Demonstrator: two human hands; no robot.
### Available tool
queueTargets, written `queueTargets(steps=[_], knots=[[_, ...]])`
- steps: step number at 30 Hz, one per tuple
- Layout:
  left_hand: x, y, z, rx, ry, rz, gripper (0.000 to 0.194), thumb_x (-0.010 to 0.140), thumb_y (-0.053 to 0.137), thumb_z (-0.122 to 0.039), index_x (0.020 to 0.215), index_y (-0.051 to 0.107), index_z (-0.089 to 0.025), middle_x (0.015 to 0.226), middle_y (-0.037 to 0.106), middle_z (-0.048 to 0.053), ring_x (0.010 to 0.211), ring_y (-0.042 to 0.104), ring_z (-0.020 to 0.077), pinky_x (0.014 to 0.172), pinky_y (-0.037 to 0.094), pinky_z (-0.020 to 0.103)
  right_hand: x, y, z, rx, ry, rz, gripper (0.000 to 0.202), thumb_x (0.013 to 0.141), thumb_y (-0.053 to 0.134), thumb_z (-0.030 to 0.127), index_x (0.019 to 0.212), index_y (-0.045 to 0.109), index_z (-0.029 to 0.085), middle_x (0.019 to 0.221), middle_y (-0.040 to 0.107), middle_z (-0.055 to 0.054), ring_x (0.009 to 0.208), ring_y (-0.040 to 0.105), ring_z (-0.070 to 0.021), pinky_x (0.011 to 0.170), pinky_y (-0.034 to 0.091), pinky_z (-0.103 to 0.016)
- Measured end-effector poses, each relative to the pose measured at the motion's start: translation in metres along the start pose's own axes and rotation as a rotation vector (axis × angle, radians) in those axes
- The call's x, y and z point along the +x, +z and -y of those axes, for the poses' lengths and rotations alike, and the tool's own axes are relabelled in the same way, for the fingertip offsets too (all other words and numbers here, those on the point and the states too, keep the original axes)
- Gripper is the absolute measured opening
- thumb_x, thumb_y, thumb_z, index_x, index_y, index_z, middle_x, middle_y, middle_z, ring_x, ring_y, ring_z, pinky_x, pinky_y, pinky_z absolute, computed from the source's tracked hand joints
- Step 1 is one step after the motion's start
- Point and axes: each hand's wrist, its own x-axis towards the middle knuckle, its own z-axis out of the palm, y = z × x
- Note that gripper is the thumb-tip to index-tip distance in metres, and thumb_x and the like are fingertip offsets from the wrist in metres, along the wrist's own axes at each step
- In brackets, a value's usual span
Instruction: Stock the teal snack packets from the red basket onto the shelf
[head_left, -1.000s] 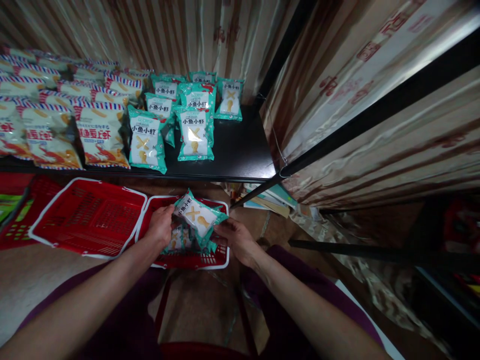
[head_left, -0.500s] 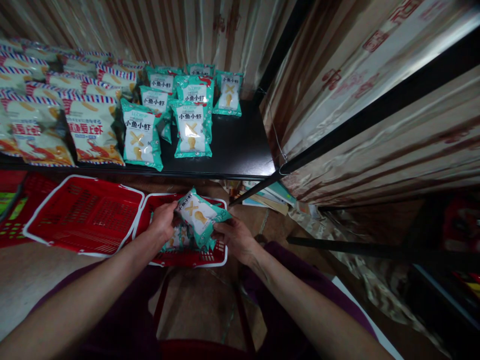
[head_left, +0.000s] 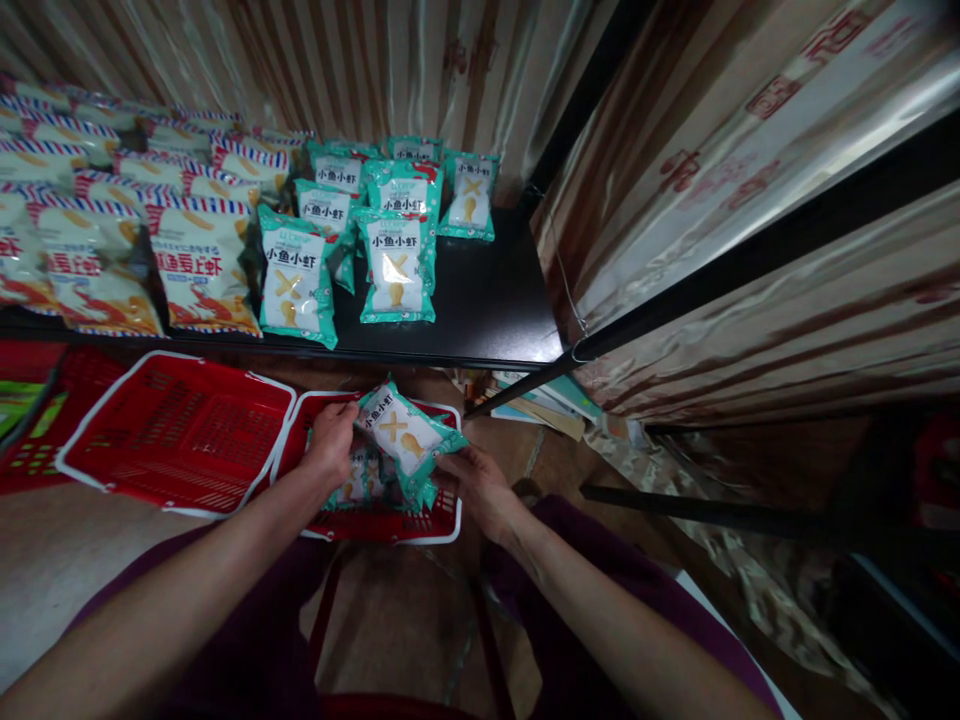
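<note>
Between my two hands I hold a teal-and-white snack bag [head_left: 405,437], tilted, over the right-hand red basket [head_left: 442,525]. My left hand [head_left: 334,440] grips its upper left corner. At its lower right end, my right hand [head_left: 476,485] has its fingers closed on the bag's edge. Under the held bag, more snack bags of the same kind [head_left: 358,480] lie in the basket, partly hidden. Several teal bags stand on the black shelf [head_left: 491,310], among them a front one [head_left: 397,265] and one at the far right [head_left: 470,195].
Cream bags with striped tops [head_left: 202,265] fill the shelf's left side. A second red basket [head_left: 180,430] adjoins the first on its left. A black post [head_left: 675,280] slants across the right, before a patterned curtain [head_left: 750,180]. Books or papers [head_left: 551,395] lie under the shelf.
The view has shifted slightly, so shelf and baskets appear a little farther right and lower. Both hands still hold the same snack bag in nearly the same pose.
</note>
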Motion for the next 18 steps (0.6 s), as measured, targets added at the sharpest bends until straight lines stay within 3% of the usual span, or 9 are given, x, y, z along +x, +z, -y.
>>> queueTargets(steps=[6, 13, 15, 18], knots=[[0.002, -0.005, 0.003, 0.033, 0.031, 0.002, 0.033, 0.051, 0.076, -0.038, 0.066, 0.059, -0.015, 0.061, 0.056, -0.003, 0.060, 0.051, 0.0115, 0.058, 0.041, 0.024, 0.003, -0.003, -0.003, -0.126, -0.078, -0.071, 0.040, 0.057, 0.083, 0.044, 0.084, 0.067, 0.018, 0.076, 0.068, 0.000, 0.065, 0.061, -0.0139, 0.063, 0.051, -0.028], [-0.007, -0.005, -0.001, 0.020, -0.007, 0.002, 0.024, 0.059, 0.074, -0.024, 0.078, 0.061, -0.018, 0.078, 0.062, -0.001, 0.073, 0.057, 0.0131, 0.067, 0.045, 0.024, 0.009, -0.011, -0.009, -0.258, -0.210, -0.119, 0.033, 0.064, 0.077, 0.042, 0.086, 0.073, 0.019, 0.066, 0.063, 0.001, 0.057, 0.053, -0.0122, 0.057, 0.045, -0.026], [-0.013, -0.004, -0.004, 0.005, -0.049, 0.040, 0.023, 0.063, 0.072, -0.023, 0.084, 0.061, -0.019, 0.084, 0.063, 0.001, 0.076, 0.059, 0.0147, 0.068, 0.048, 0.027, 0.011, -0.013, -0.008, -0.330, -0.311, -0.140, 0.028, 0.066, 0.076, 0.038, 0.088, 0.075, 0.021, 0.071, 0.061, 0.000, 0.060, 0.052, -0.0126, 0.055, 0.043, -0.025], [-0.022, -0.002, -0.009, -0.028, -0.131, 0.144, 0.018, 0.071, 0.067, -0.027, 0.084, 0.062, -0.017, 0.088, 0.066, 0.007, 0.079, 0.062, 0.0185, 0.067, 0.051, 0.033, 0.011, -0.017, -0.006, -0.623, -0.612, -0.155, 0.023, 0.074, 0.068, 0.028, 0.096, 0.074, 0.025, 0.077, 0.058, -0.002, 0.065, 0.053, -0.0133, 0.054, 0.043, -0.023]])
